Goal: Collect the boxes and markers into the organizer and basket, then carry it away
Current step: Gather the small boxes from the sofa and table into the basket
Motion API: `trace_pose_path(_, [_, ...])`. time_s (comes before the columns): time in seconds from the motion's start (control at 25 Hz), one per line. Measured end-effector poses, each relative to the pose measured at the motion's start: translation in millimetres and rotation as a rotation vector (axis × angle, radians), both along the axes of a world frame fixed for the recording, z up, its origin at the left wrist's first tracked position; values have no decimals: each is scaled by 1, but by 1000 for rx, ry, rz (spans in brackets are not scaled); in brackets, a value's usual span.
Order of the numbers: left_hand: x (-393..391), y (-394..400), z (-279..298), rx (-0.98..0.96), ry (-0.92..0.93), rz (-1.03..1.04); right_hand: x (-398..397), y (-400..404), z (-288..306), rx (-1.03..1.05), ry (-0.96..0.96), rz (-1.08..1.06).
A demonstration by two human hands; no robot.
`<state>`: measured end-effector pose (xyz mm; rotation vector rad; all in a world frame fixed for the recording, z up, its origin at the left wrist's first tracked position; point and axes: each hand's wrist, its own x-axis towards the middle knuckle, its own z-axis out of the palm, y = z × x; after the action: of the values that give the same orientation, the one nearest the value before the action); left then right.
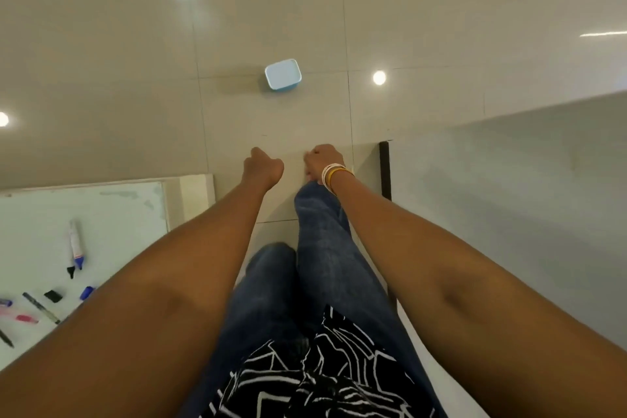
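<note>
A small light-blue box (pixel 283 74) with a pale lid sits on the tiled floor ahead of me. My left hand (pixel 264 164) and my right hand (pixel 324 161) both hang in front of me above the floor, fingers curled into loose fists with nothing visible in them. They are well short of the box. On the white board (pixel 112 210) at the lower left lie several markers: a white marker with a blue end (pixel 75 244), a pink marker (pixel 21 318), a thin black pen (pixel 41 308), and loose caps (pixel 53 295). No organizer or basket is in view.
A grey table top (pixel 526 187) with a black leg (pixel 384 170) fills the right side. Glossy beige floor tiles (pixel 135 44) stretch ahead. My jeans-clad legs (pixel 315 248) stand between the board and the table.
</note>
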<state>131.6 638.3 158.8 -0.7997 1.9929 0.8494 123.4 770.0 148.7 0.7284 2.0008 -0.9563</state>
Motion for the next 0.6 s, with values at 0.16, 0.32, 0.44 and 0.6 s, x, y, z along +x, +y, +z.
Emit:
trace_pose_path(0.16, [-90, 11, -36, 25, -55, 100, -88, 0, -37, -11, -67, -29])
trace_pose_path(0.32, [-175, 16, -114, 68, -73, 130, -167, -10, -126, -12, -110, -21])
trace_pose_path(0.44, [-225, 19, -207, 91, -65, 200, -223, -17, -223, 28, -63, -32])
trace_pose_path(0.6, [-266, 12, -344, 139, -82, 373, -273, -25, -347, 82, -18, -82])
